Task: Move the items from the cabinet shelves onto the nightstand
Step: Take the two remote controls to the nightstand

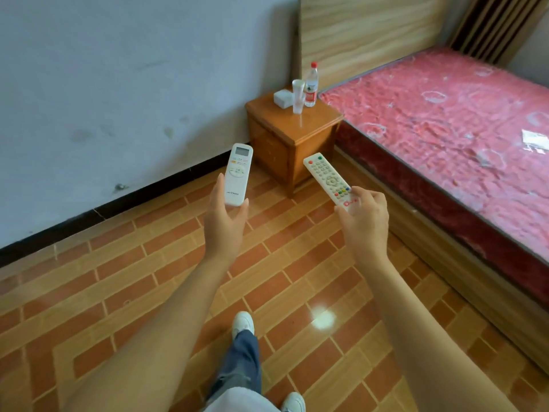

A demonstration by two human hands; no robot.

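Head view: left hand (pixel 225 215) holds a white AC remote (pixel 237 175) by its lower end, thumb on one edge, fingers on the other, screen end pointing up and away. Right hand (pixel 364 217) pinches a TV remote (pixel 328 179) at its bottom end, thumb on the button face, fingers underneath. Both grips closed on their remotes, both carried in the air over the tiled floor (pixel 297 278), short of the nightstand (pixel 292 127).

Nightstand top already carries a water bottle (pixel 311 84), a clear cup (pixel 298 96) and a white box (pixel 283 98), bunched at the back. Front half looks free.

Handling: remotes are light, rigid plastic, smooth shells, probably a bit slick. End-hold leaves most of the length cantilevered; mid-body hold would be steadier. Lay flat on the front area, clear of the cup, which looks tippy.

Bed (pixel 430 114) just beside the nightstand.
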